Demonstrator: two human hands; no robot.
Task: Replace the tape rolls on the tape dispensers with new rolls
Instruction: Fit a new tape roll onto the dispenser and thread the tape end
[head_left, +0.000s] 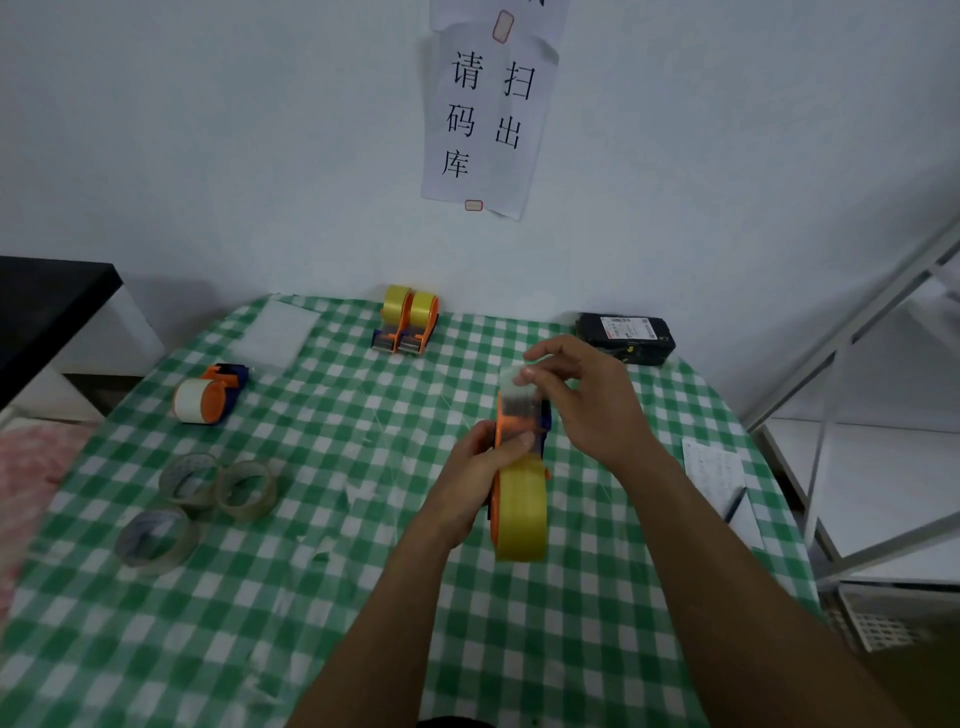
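Fig.: threading stage of a roll change. L hand (480, 470) wraps the body of an orange-and-blue plastic tape dispenser (519, 418). The unit is held upright just above the green-and-white checked tablecloth (363, 597) near centre, w/ a full yellow tape roll (521, 514) already seated at its near end. R hand (582, 400) pinches the clear free tape end (513, 375) between thumb and forefinger just past the dispenser's front, other fingers loosely curled. Judged step: leading the new tape through the front toward the cutter; the roll swap itself looks done on this unit. Next move prob. calls for holding the strip flat and centred and drawing it over the blade w/o letting it stick to itself, while L hand steadies the body. Count: dispensers, 4, i.e. the one in hand, a pair w/ yellow rolls (410, 325) touching side by side at the far edge, and one w/ a whitish roll (210, 397) lying on its side at left. Loose rolls, 3, clear-brownish (171, 486) (260, 501) (171, 556), grouped at near left; used or new cannot be told.
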